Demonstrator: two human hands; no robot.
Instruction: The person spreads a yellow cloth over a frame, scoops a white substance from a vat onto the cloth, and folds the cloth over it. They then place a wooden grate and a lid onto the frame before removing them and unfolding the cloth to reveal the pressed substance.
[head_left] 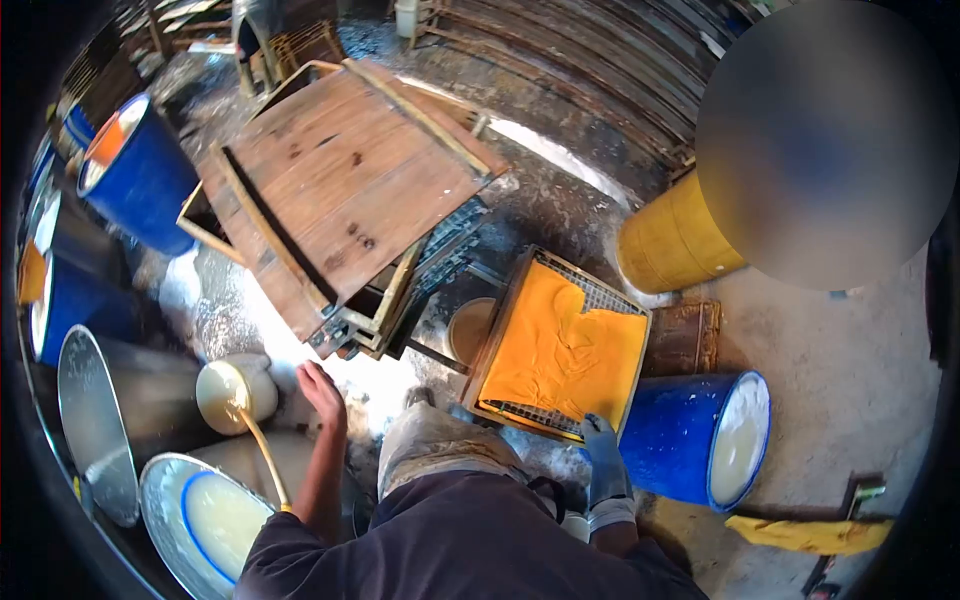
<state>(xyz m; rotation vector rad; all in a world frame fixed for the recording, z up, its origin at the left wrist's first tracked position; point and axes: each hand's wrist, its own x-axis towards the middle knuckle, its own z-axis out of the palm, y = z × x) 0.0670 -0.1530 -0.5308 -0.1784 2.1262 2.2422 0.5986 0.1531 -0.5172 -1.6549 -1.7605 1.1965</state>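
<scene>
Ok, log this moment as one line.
left hand: beside tilted pail, grip unclear | pail: pale stream or hose leads down to basin | right hand: gloved, on orange-cloth tray frame

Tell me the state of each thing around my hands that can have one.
Round metal basin: holds pale liquid.
Small cream plastic pail: open, a thin yellowish strand runs from it towards the basin.
Wooden-framed mesh tray: covered by crumpled orange cloth, gripped by gloved right hand.
Blue plastic drum: open, white liquid inside.
Left hand: beside the pail, grip unclear.
</scene>
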